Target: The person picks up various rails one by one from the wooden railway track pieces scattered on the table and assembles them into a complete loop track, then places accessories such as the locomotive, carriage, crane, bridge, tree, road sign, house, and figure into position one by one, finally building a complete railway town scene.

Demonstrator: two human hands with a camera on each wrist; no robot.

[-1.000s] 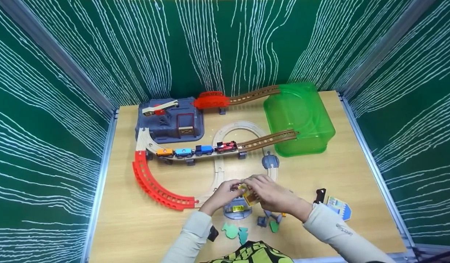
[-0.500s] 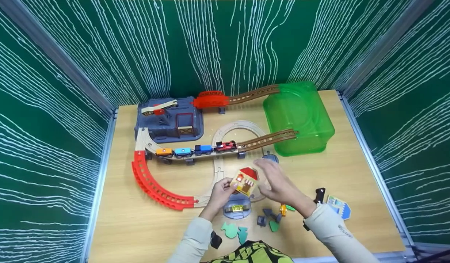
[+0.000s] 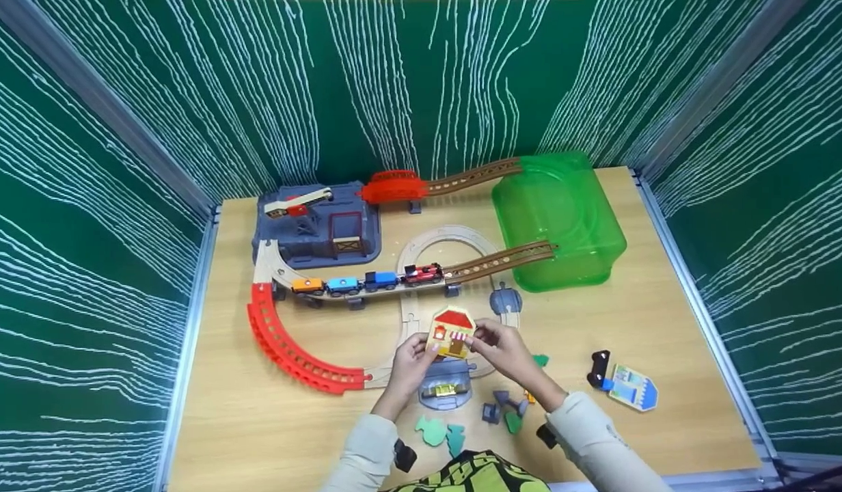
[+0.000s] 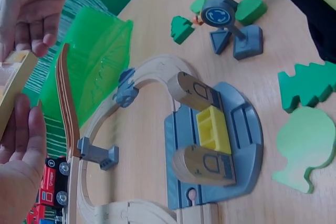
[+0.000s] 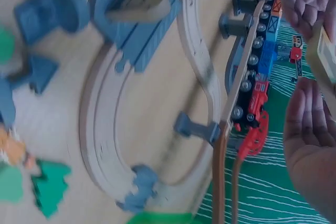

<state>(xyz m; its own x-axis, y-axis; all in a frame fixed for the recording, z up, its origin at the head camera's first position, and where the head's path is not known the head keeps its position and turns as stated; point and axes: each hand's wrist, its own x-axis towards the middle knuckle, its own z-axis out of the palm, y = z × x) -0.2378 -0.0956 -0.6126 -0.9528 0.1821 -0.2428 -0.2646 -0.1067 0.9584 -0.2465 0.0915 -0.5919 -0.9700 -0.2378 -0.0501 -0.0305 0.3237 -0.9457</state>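
Observation:
A flat toy house (image 3: 451, 333) with a red roof and a striped awning is held up between both hands above the track. My left hand (image 3: 411, 365) pinches its left edge, thumb on the front. On the other side, my right hand (image 3: 506, 352) pinches the right edge between thumb and fingers. Below the house sits a grey station base (image 3: 445, 396) with a yellow piece in its middle; the left wrist view shows two brown arched blocks (image 4: 205, 165) on it. In that view the house is seen edge-on and partly cut off.
A toy train (image 3: 383, 279) stands on the raised track. Behind are a grey crane base (image 3: 318, 246) and a green bin (image 3: 564, 225). Green toy trees (image 3: 431, 431) and grey sign pieces (image 3: 491, 413) lie near the front. A blue house piece (image 3: 634, 388) lies right.
The right hand came off the house, moved up and away, then returned to its right edge. The house has turned more upright, its front now showing to the head camera.

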